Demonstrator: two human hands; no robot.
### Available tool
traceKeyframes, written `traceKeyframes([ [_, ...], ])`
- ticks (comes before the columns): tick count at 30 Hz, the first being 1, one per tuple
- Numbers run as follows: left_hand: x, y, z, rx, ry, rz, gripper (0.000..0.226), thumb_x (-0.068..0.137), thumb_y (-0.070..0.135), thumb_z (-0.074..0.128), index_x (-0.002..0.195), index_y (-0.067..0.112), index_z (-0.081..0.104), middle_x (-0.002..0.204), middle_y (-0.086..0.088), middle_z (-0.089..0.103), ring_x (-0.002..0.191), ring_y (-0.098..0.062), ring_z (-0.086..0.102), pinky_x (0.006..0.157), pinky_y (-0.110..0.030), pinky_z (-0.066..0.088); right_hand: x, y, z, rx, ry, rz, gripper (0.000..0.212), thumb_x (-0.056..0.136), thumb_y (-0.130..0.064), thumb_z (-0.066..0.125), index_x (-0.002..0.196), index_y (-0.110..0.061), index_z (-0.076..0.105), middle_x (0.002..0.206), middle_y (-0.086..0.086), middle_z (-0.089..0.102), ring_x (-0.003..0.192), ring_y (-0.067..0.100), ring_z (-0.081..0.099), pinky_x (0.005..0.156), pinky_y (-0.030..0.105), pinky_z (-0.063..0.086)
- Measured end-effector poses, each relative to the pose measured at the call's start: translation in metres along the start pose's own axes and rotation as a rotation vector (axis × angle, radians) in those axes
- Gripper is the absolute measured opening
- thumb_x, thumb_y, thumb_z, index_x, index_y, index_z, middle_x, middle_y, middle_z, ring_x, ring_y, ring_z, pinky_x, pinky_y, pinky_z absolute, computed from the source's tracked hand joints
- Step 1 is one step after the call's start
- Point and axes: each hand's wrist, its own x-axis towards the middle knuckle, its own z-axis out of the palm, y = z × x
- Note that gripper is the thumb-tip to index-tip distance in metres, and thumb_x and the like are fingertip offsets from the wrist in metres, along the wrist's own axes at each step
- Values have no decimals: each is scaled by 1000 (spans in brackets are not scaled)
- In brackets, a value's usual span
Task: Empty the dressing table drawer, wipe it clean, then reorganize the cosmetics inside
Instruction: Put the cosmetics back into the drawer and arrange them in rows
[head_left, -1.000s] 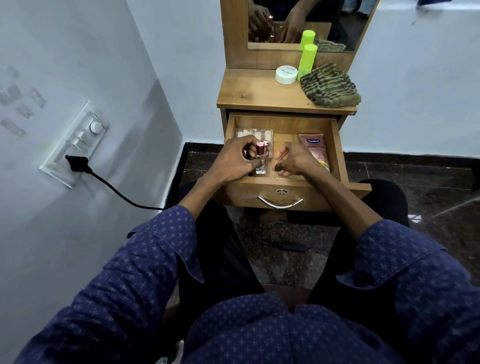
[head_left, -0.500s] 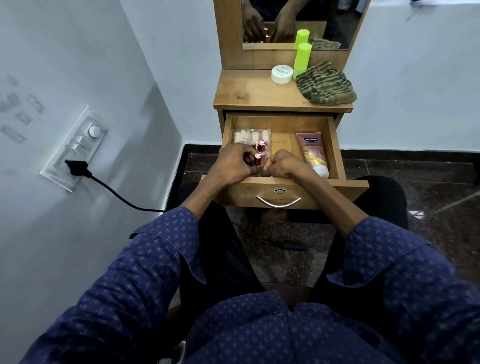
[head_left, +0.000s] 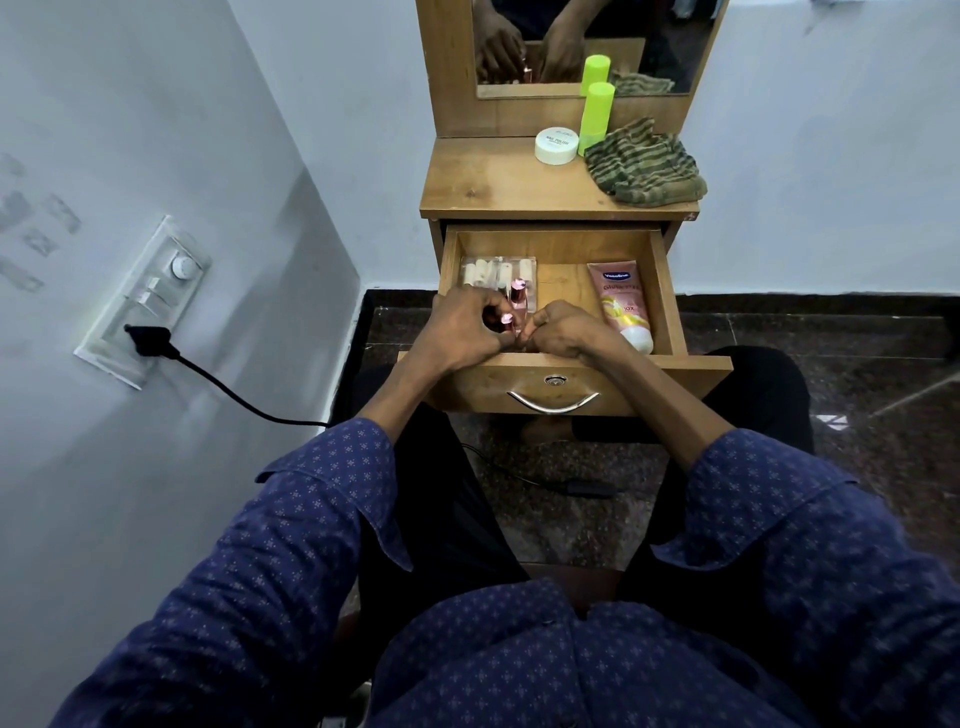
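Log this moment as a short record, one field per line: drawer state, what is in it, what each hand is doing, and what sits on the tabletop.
drawer: open drawer, pulled toward the person
drawer contents: clear case of small white items at back left; pink Vaseline tube along right side; pink-capped bottle standing near the middle
left hand: fingers curled around a small pink-capped item
right hand: fingers curled, meeting the left; what it holds is hidden
tabletop: white jar, green bottle, striped cloth
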Motion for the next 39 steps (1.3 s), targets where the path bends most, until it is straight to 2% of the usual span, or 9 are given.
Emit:
traceKeyframes([
  [5,1,0,-1,18,0,9,37,64,56,72,93,34,81,96,19,76,94,-4,67,101,-48,52,-4,1,-5,29,-12,-8,7,92,-10,77,95,-15,80,97,0,75,82,8,61,80,24,52],
  [10,-2,3,-2,20,-2,24,47,57,68,68,91,38,79,98,20,73,97,-4,66,103,-48,51,0,1,-7,-4,12,50,11,90,-8,78,101,-7,77,95,6,73,74,11,60,63,23,46],
  [14,-7,5,-5,-32,77,70,30,63,51,79,88,37,76,96,15,60,95,-3,60,95,-42,54,7,4,-6,2,129,109,13,87,-12,73,100,-12,75,99,5,77,92,19,72,84,33,60],
  [16,-6,5,-5,-55,100,85,29,68,47,83,92,33,74,97,16,56,92,-2,58,88,-31,54,10,4,-4,85,149,91,6,85,-11,78,87,-15,74,95,2,78,92,21,74,85,34,60],
  [18,-4,6,-5,-84,118,72,31,75,51,77,97,30,71,99,14,56,91,-3,57,83,-25,52,13,4,-1,162,129,74,18,86,-8,80,75,-19,70,94,1,79,94,21,76,86,37,60],
  [22,-2,5,-2,-123,137,35,41,79,54,59,106,26,68,104,7,61,98,-13,59,92,-40,54,17,8,3,156,109,50,18,88,-11,76,74,-22,71,98,1,80,102,20,74,94,50,60],
  [30,0,5,1,-102,137,11,33,76,52,56,101,34,67,101,19,65,99,-8,63,97,-52,52,7,2,1,86,134,-6,24,96,-12,64,77,-26,63,112,3,79,104,22,71,96,45,59],
  [36,1,4,2,-78,119,30,28,76,57,55,96,40,65,97,23,66,98,-3,63,98,-54,52,3,4,-1,69,110,-27,23,97,-13,64,115,-24,71,123,3,75,113,23,70,101,45,57],
  [39,0,5,1,-64,113,35,28,76,58,56,96,40,65,96,26,63,94,1,61,98,-51,52,3,3,-1,54,110,-43,23,98,-14,62,116,-25,71,121,2,76,111,22,70,100,43,57],
])
